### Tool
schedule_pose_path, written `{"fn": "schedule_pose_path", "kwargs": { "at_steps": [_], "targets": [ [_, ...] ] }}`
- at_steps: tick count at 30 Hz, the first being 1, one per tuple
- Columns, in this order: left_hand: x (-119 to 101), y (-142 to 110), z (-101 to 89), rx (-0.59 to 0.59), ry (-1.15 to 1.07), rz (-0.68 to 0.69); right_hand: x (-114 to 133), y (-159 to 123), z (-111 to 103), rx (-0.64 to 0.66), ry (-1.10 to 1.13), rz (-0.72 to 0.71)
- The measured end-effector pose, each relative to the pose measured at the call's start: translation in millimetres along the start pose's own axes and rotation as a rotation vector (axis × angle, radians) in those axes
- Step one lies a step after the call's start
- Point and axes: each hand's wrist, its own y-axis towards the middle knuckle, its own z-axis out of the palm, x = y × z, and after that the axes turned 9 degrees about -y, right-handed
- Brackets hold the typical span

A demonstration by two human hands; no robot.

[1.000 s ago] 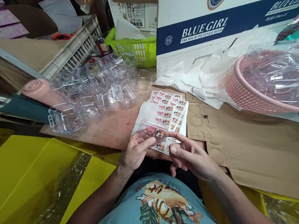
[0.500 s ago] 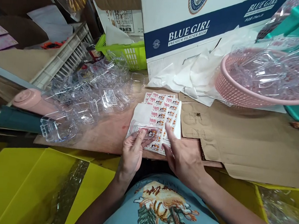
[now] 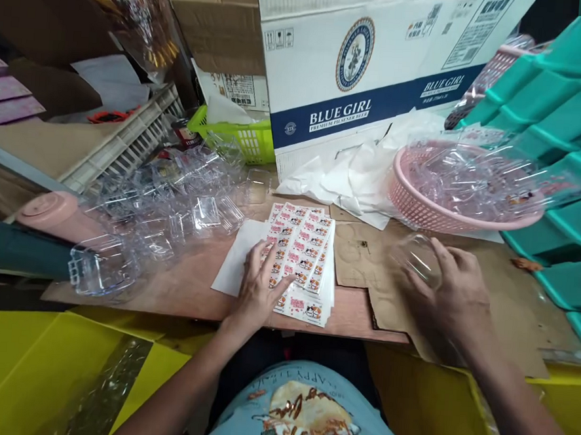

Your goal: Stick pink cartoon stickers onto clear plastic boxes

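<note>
Has R hand (image 3: 458,287) pinching a clear box (image 3: 419,255) btwn thumb & fingers, out over brown cardboard (image 3: 354,264); can't tell if touching it. Can't make out any detail on box, too blurred. Has L hand (image 3: 257,284) spread on sticker sheets (image 3: 311,245), w/ thumb set well apart from other fingers. Can see plain white sheet (image 3: 228,263) just L of L hand. Can see pink basket (image 3: 419,202) just beyond R hand, heaped w/ clear plastic, & teal bins (image 3: 556,102) farther R. Beyond both hands & btwn them, shows crumpled white paper (image 3: 354,180) in front of beer carton (image 3: 304,61). Beyond L hand & to its L, shows pile of clear boxes (image 3: 174,187), then pink bottle (image 3: 61,215) farther L.
</note>
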Motion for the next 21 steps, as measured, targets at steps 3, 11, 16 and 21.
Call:
{"fn": "schedule_pose_path", "kwargs": {
  "at_steps": [3, 11, 16, 21],
  "targets": [
    [22, -6, 7.4, 0.101, 0.227, 0.062, 8, 6, 12, 0.005, 0.013, -0.044],
    [6, -24, 39.1, 0.107, 0.297, 0.172, 148, 75, 73, 0.563, 0.526, 0.018],
    [-8, 34, -20.2, -0.111, 0.103, 0.076, 137, 94, 63, 0.716, 0.834, -0.348],
    [-10, 57, -23.5, 0.041, -0.594, -0.455, 133, 80, 54, 0.170, 0.490, -0.386]
  ]
}}
